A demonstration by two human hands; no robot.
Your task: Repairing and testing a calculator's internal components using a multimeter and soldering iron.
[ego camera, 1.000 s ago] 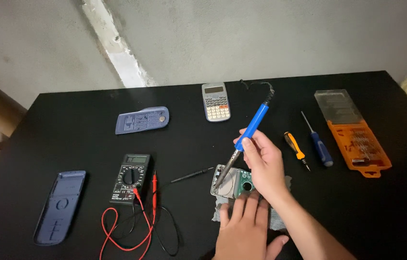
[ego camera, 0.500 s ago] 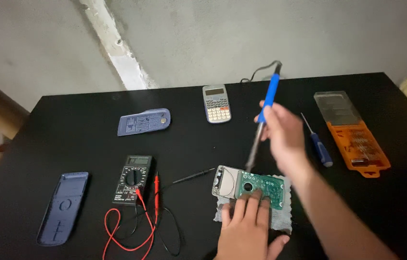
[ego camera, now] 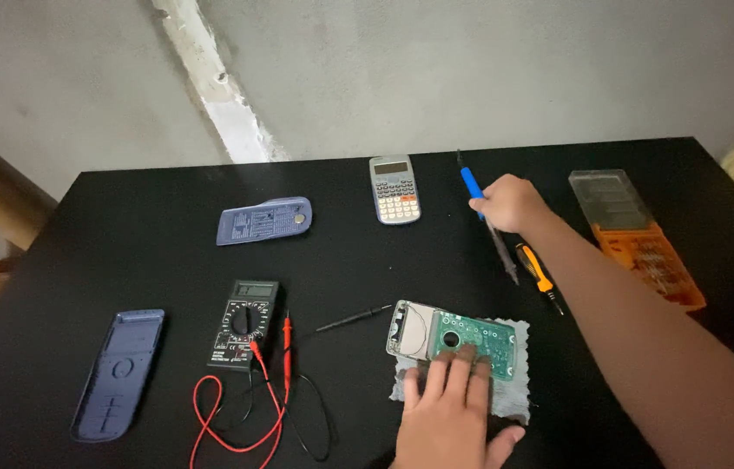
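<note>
Up at one o'clock, right hand (ego camera: 510,201) wraps closed around the blue soldering iron (ego camera: 485,221), tip angled toward the table (ego camera: 124,243). Down at six, left hand (ego camera: 454,417) spreads flat, pinning the green circuit board (ego camera: 471,334) on its grey cloth (ego camera: 514,382). Best kept firmly pressed, hot tip clear of fingers.

The black worktop (ego camera: 150,252) carries a grey calculator (ego camera: 395,189) near its far edge, with a blue cover plate (ego camera: 263,220) to that one's left. A blue case shell (ego camera: 119,373) lies toward the near left corner. A black multimeter (ego camera: 245,323) sits just right of it, its red and black leads (ego camera: 250,408) looping toward the near edge. A grey cloth (ego camera: 510,382) under a green circuit board (ego camera: 462,337) lies near the near edge. An orange bit case (ego camera: 645,247) rests by the right edge, an orange-handled screwdriver (ego camera: 539,276) left of it.
</note>
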